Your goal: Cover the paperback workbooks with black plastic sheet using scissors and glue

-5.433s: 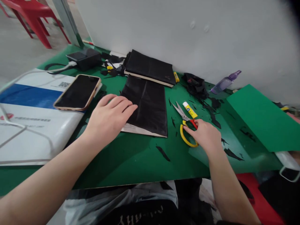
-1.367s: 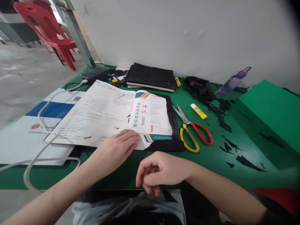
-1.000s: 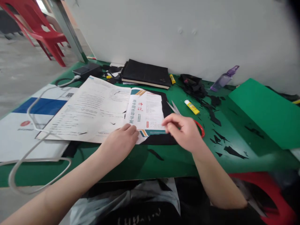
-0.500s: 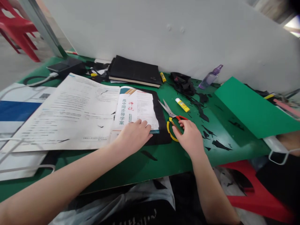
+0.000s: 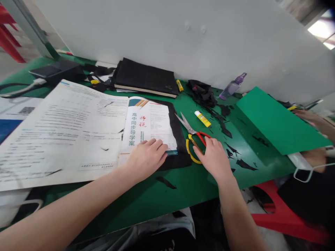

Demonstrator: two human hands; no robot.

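My left hand (image 5: 146, 155) lies flat with its fingers stretched out on a torn-edged printed paper (image 5: 157, 122) bearing Chinese characters. Under that paper lies a black sheet (image 5: 179, 146), showing along its right and lower edges. My right hand (image 5: 216, 158) is at the handles of a pair of scissors (image 5: 192, 131) with one yellow and one red handle. Its thumb and fingers close around the red handle; the fingertips are partly hidden. The scissors rest on the table, blades apart and pointing toward the black sheet. A yellow glue stick (image 5: 202, 119) lies just beyond them.
A large printed sheet (image 5: 70, 132) spreads leftward on the green table (image 5: 146, 202). Behind are a black book (image 5: 146, 78), crumpled black scraps (image 5: 201, 92) and a purple spray bottle (image 5: 232, 87). To the right, another person's hand (image 5: 314, 157) is by a green board (image 5: 280, 122).
The view has shifted a little, so most things appear slightly further left. Both hands stay in nearly the same places, the left on the paper, the right at the scissors.
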